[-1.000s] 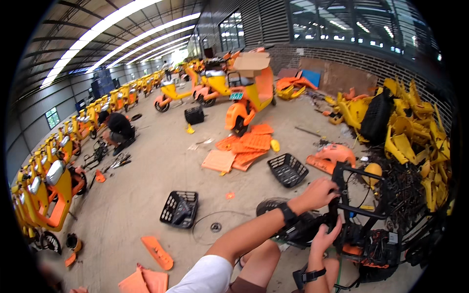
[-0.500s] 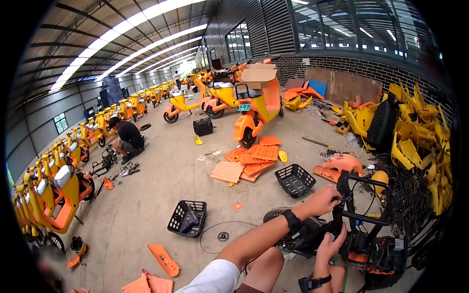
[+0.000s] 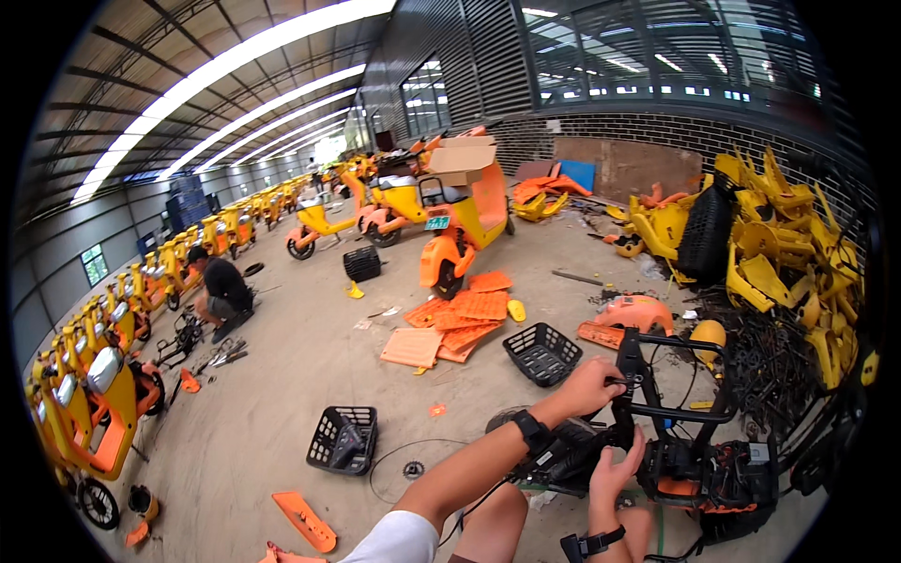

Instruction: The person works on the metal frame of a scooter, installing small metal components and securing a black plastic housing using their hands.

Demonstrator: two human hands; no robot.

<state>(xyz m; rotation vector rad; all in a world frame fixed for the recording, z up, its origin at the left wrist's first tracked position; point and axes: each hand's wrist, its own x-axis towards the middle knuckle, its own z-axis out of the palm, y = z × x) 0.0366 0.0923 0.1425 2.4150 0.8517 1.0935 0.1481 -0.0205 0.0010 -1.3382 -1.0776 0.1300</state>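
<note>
While I am sitting on the concrete floor, my left hand [image 3: 587,387] is gripping the black tubular metal frame [image 3: 671,411] of a stripped-down scooter, my fingers curling shut around its upright bar near the top. My right hand [image 3: 615,472] is reaching up to the lower part of that same frame, fingers pressed together and bent against the black housing there; I cannot tell whether they are pinching anything. Both my wrists are wearing black straps.

Just left of the frame, near my left hand, a square black plastic basket [image 3: 542,353] is sitting on the floor. Farther left of the frame, past my forearm, a second black plastic basket [image 3: 343,439] is standing beside a loose ring of wire. Beyond the first basket, a heap of flat orange ribbed plastic panels [image 3: 460,319] is lying in front of an orange electric scooter carrying cardboard boxes [image 3: 465,220]. To the right of the frame, a tall pile of yellow plastic body parts [image 3: 779,253] is leaning against the brick wall. Well away on the far left of the frame, a crouching person in dark clothes [image 3: 221,293] is working beside a long row of yellow scooters [image 3: 103,366].
</note>
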